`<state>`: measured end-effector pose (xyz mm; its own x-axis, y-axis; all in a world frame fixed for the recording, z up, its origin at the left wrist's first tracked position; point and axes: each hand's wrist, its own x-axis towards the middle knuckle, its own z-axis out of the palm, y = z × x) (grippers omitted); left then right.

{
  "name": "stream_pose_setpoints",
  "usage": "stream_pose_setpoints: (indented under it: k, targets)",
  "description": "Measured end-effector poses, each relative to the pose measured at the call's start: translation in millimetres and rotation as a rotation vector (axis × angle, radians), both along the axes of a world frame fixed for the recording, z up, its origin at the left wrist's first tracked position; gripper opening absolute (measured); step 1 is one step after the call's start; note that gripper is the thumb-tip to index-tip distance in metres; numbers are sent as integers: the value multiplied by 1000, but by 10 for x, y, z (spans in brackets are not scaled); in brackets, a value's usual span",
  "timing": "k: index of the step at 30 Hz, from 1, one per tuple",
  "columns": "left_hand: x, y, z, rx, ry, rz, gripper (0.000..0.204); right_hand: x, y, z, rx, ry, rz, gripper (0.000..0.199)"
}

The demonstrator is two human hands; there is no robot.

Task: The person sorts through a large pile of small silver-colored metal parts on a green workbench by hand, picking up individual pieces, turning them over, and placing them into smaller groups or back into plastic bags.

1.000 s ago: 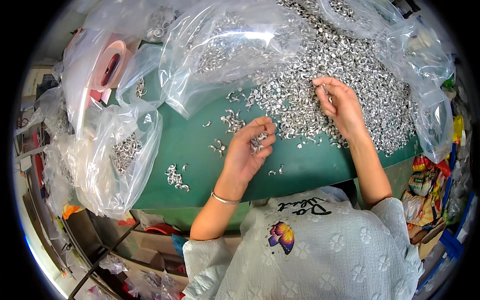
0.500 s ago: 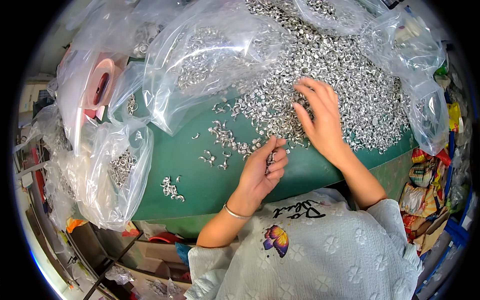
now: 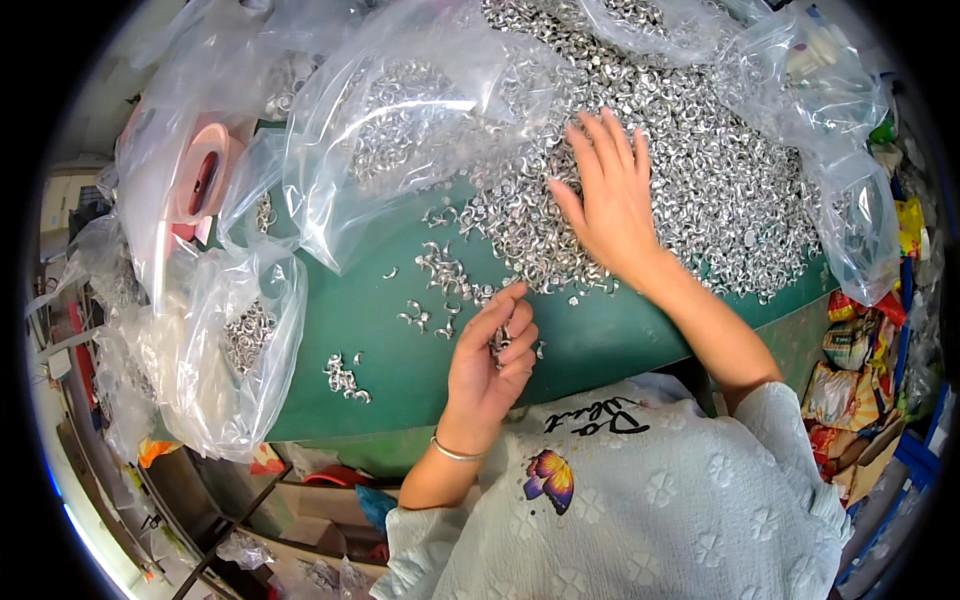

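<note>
A broad heap of small curved silver metal pieces [image 3: 720, 180] covers the far and right part of a green tabletop [image 3: 420, 370]. My right hand [image 3: 612, 205] lies over the heap's near side, palm down, its fingers spread. Closer to me, my left hand [image 3: 490, 355] is curled with the palm turned up, and several of the silver pieces show between its fingers. Beside that hand, loose silver pieces [image 3: 445, 270] trail off from the heap's left edge. A smaller cluster [image 3: 345, 378] lies apart, farther left.
A large clear plastic bag [image 3: 330, 190] with silver pieces reaches over the table's far left. Another clear bag [image 3: 200, 370] sits at the left edge beside a pink plastic object [image 3: 205, 170]. Crumpled clear plastic [image 3: 850, 220] borders the heap on the right. Colourful packages [image 3: 850, 370] stand beyond the right edge.
My right hand has moved away from me and slightly left over the heap, its fingers now spread wider. My left hand has drawn back toward me and left, still curled around silver pieces.
</note>
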<state>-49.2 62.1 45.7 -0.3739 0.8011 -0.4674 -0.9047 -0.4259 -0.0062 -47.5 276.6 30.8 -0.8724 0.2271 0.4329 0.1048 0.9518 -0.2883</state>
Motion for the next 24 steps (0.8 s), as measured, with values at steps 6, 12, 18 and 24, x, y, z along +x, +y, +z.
stream_pose_setpoints:
  k: [6,12,18,24]
  targets:
    - [52,-20,-4,-59,-72,37,21,-129,-199,-163,-109,-4,22,53]
    - [99,-39,-37,-90,-61,51,21,-46,-619,-97,-171,-122,208,44]
    - [122,-155,-54,-52,-35,90,20,67,-332,19,-275,-66,172,47]
    - [142,-142,-32,-75,-68,90,21,124,-499,-122,24,-250,168,62]
